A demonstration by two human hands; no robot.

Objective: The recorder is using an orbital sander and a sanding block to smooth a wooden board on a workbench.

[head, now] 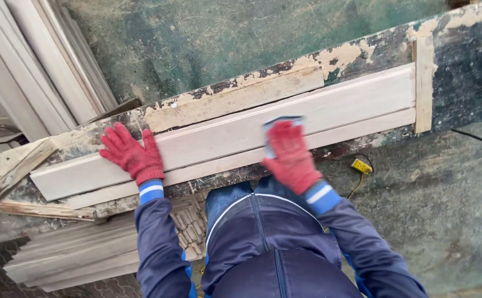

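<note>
A woodworking shop is showing here: a long, paint-flaked wooden workbench [362, 52] is standing on a stained green concrete floor [208, 38]. Pale primed wooden mouldings [59, 72] are leaning beyond the workbench's left end, and more grey profiled strips [70, 256] are lying stacked below it.

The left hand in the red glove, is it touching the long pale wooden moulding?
Touching. The head view shows the left hand lying flat with spread fingers on the long pale wooden moulding, no gap visible.
</note>
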